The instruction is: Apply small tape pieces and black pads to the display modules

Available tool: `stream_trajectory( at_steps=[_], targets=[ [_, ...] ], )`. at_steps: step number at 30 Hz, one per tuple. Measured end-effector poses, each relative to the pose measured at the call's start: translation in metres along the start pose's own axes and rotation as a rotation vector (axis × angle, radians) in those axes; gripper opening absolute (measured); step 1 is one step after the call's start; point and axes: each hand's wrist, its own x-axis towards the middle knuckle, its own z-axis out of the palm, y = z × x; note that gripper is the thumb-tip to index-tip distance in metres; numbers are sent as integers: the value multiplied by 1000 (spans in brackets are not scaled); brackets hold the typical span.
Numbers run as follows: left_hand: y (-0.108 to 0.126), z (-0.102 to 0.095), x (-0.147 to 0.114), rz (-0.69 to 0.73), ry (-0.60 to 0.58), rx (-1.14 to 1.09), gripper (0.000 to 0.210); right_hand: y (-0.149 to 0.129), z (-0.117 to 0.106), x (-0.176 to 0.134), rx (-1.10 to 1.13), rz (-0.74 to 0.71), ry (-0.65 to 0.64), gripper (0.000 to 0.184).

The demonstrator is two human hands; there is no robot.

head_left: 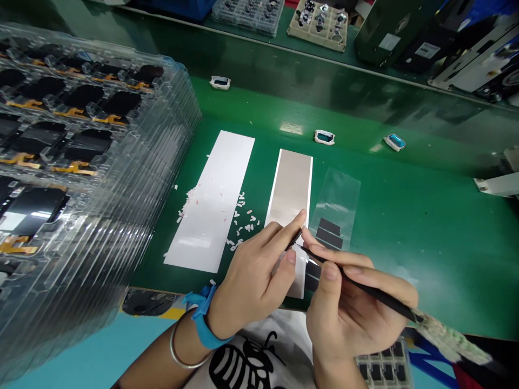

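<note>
My left hand is closed, its thumb and fingers pinching a small dark flat piece that is mostly hidden. In my right hand are slim black tweezers, held like a pen, with frayed, pale wrapping round the rear end. Their tip touches or nearly touches the dark piece. Beneath my hands lies a beige strip with white edges. Right beside it is a clear film sheet bearing several black rectangles.
A white strip lies to the left, with small paper scraps around it. Stacked clear trays of black screens stand at far left. Small white-framed parts sit toward the back. A shelf with trays and boxes runs behind.
</note>
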Motion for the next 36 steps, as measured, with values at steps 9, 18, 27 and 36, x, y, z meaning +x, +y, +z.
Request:
stream_trajectory(
  at_steps=[9,18,27,36],
  targets=[
    [2,-2,-1,-45,-23,16,51,-2,-1,0,10,48,-41,32],
    [3,0,2,10,40,100,47,-2,-1,3,21,88,44,25],
    [-1,3,2,70,111,164,50,-1,-1,-1,25,57,20,26],
    [0,0,2,53,85,184,51,-3,0,-2,9,47,-7,30]
  ],
)
